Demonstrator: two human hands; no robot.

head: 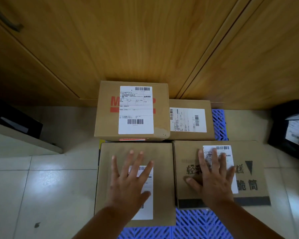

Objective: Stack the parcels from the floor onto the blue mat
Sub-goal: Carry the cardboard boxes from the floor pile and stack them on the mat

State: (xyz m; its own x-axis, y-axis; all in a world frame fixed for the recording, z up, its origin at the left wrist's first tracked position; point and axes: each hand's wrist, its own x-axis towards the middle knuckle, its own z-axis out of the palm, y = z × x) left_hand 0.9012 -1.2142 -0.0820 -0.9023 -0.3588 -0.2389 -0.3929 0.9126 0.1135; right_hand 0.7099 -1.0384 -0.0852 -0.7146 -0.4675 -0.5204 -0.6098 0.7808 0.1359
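Several cardboard parcels with white labels stand on the blue mat (197, 221). My left hand (129, 180) lies flat, fingers spread, on top of the near left parcel (110, 195). My right hand (214, 176) lies flat, fingers spread, on the near right parcel (248, 178), which has black printed characters. Behind them a taller parcel with red print (107, 118) stands at the back left, on top of something mostly hidden. A lower parcel (190, 104) sits at the back right. Neither hand grips anything.
Wooden cabinet doors (145, 40) rise right behind the parcels. A black plastic bag with a label (286, 128) lies on the tiled floor at the right. A dark box on a pale ledge (16, 125) sits at the left. Light floor tiles (41, 195) spread to the left.
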